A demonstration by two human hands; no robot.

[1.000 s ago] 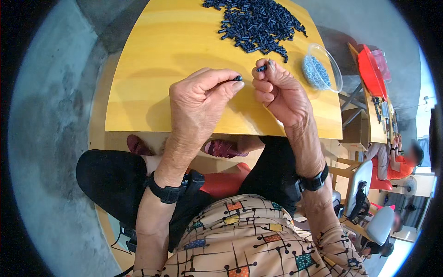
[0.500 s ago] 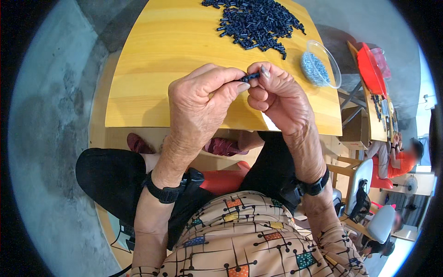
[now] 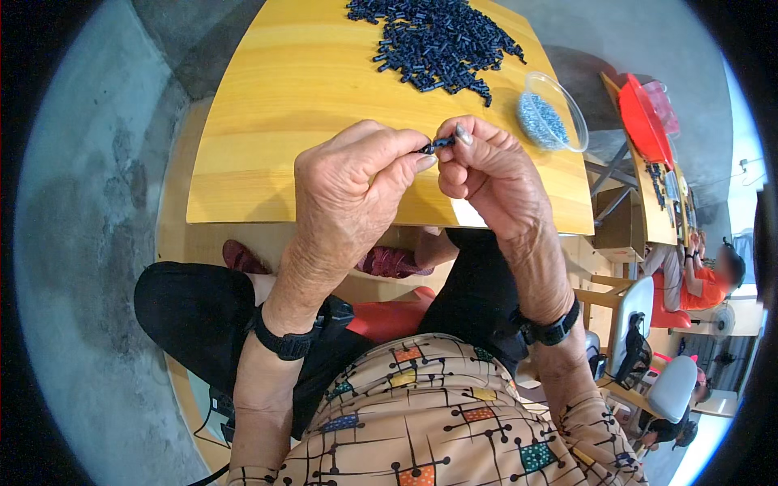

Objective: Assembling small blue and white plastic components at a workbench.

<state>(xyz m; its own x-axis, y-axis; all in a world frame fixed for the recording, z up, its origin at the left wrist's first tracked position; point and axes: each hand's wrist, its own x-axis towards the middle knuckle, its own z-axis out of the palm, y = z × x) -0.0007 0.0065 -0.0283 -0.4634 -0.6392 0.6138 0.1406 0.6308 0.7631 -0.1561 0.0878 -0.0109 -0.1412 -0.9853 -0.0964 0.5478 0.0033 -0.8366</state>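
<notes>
Above the near part of the yellow table (image 3: 275,138), both my hands meet over a small dark plastic piece (image 3: 443,142). My left hand (image 3: 348,170) pinches its darker left end between thumb and forefinger. Thumb and forefinger of my right hand (image 3: 494,166) grip the right end, with the other fingers curled in. Whether this is one part or two joined parts I cannot tell, since the fingertips cover most of it. Beyond my hands lies a heap of short dark blue tubular pieces (image 3: 446,40).
Right of the heap stands a clear round tub (image 3: 577,121) holding many small silvery-blue bits. Farther right, a second table carries a red basin (image 3: 644,121), with a cardboard box (image 3: 620,227) beneath. A person in orange (image 3: 703,287) sits there, near grey chairs (image 3: 636,320).
The dark piece shows a narrower middle between my fingertips, and my hands have come slightly apart. The table and its contents have shifted a little left in view.
</notes>
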